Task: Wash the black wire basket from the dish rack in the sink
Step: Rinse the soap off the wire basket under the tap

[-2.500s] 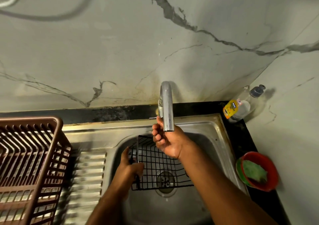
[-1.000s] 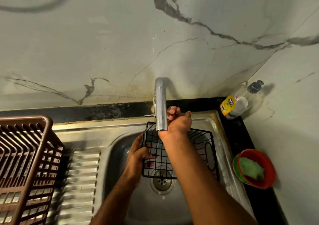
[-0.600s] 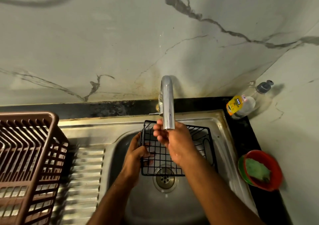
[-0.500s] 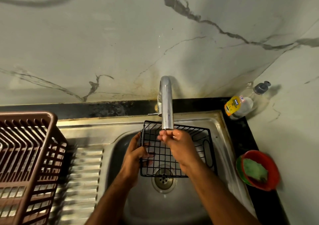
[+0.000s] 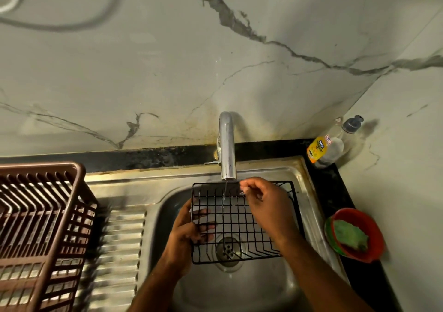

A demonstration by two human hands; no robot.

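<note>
Water's running from the tap [image 5: 227, 148] now; right hand [image 5: 266, 202] slid beside it, fingers loosely curled, left hand [image 5: 184, 233] gripping the basket [image 5: 239, 223]. Wet wire could slip.

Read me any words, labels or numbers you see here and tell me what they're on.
Soap bottle, yellow label: a dark badge and lines beneath it, too blurred to read.
Same bottle, small white and red tag: too small to read.
No other text shows.

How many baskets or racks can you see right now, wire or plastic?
2. The black wire basket is over the sink under the faucet, gripped by the left hand. The brown plastic dish rack sits on the drainboard at left, partly out of frame.
</note>
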